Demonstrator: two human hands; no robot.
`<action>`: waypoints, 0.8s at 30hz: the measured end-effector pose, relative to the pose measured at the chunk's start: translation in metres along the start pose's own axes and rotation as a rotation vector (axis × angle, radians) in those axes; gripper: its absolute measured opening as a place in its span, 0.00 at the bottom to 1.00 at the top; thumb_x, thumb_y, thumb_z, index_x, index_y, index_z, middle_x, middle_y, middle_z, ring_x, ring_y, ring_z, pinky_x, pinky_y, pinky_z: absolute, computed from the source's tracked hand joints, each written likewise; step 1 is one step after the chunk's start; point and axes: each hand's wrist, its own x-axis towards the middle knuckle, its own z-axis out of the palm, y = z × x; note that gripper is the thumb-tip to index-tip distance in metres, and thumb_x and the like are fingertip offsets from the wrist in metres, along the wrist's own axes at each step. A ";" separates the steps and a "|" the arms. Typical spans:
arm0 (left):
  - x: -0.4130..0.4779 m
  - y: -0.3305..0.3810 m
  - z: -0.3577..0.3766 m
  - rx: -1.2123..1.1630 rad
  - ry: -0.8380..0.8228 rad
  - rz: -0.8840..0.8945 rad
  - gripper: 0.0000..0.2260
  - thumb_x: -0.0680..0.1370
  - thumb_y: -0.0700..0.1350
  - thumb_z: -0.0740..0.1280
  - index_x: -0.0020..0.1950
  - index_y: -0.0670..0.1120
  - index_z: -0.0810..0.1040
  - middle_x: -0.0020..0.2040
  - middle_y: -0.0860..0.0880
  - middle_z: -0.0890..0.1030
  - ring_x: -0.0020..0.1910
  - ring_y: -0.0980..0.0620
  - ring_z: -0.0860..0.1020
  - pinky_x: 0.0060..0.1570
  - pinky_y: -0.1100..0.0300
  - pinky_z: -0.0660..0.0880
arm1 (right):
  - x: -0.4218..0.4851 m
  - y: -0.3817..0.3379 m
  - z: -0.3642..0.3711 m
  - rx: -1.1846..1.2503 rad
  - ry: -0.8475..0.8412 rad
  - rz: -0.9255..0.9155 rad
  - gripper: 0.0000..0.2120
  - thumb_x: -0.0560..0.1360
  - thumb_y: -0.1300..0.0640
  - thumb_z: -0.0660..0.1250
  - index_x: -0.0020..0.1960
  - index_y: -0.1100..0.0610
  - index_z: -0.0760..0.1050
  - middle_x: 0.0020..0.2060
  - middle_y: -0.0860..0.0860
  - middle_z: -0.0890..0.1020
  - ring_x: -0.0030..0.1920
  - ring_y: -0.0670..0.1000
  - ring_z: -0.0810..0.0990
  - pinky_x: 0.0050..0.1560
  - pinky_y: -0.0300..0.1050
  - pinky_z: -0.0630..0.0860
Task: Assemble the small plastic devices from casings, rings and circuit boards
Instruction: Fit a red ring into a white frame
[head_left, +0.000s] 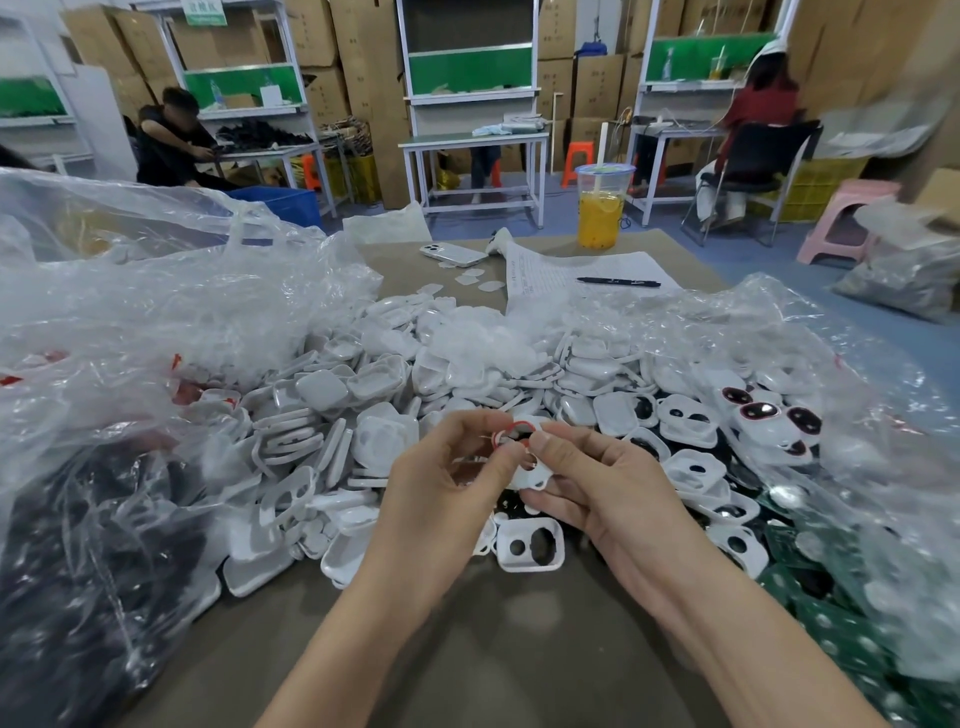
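My left hand (451, 480) and my right hand (597, 486) meet above the table's middle. Between them is a white plastic casing (532, 470) with round holes, gripped by my right hand's thumb and fingers. My left hand pinches a thin red ring (506, 431) at the casing's top edge. Behind the hands spreads a big pile of white casings (395, 384). One casing with two holes (530, 545) lies alone just below my hands. Assembled pieces with dark red-rimmed lenses (761, 413) lie at the right. Green circuit boards (831, 597) sit under plastic at the lower right.
Clear plastic bags (156, 291) heap up on the left and right of the brown table (467, 649). At the far edge stand a cup of yellow drink (602, 208), a phone (452, 253), and paper with a pen (618, 282). Two people work at benches beyond.
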 end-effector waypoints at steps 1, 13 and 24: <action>0.000 0.000 0.000 -0.024 0.005 -0.004 0.07 0.78 0.41 0.73 0.53 0.51 0.82 0.46 0.56 0.87 0.48 0.58 0.85 0.46 0.71 0.76 | 0.000 0.000 0.000 -0.012 -0.010 -0.002 0.13 0.62 0.49 0.79 0.46 0.49 0.87 0.43 0.54 0.87 0.30 0.45 0.78 0.44 0.42 0.83; 0.003 -0.004 -0.001 -0.077 0.026 -0.019 0.07 0.76 0.42 0.75 0.52 0.51 0.83 0.46 0.54 0.87 0.48 0.56 0.85 0.46 0.68 0.78 | 0.001 0.003 -0.002 -0.019 -0.022 -0.028 0.14 0.63 0.49 0.79 0.47 0.51 0.87 0.35 0.51 0.79 0.28 0.44 0.75 0.46 0.43 0.83; 0.002 0.000 -0.002 -0.269 -0.002 -0.073 0.09 0.75 0.45 0.74 0.55 0.50 0.84 0.52 0.49 0.87 0.53 0.52 0.84 0.52 0.64 0.78 | 0.001 -0.001 0.000 0.036 0.038 -0.066 0.17 0.61 0.49 0.80 0.47 0.55 0.87 0.47 0.57 0.87 0.43 0.52 0.86 0.42 0.41 0.82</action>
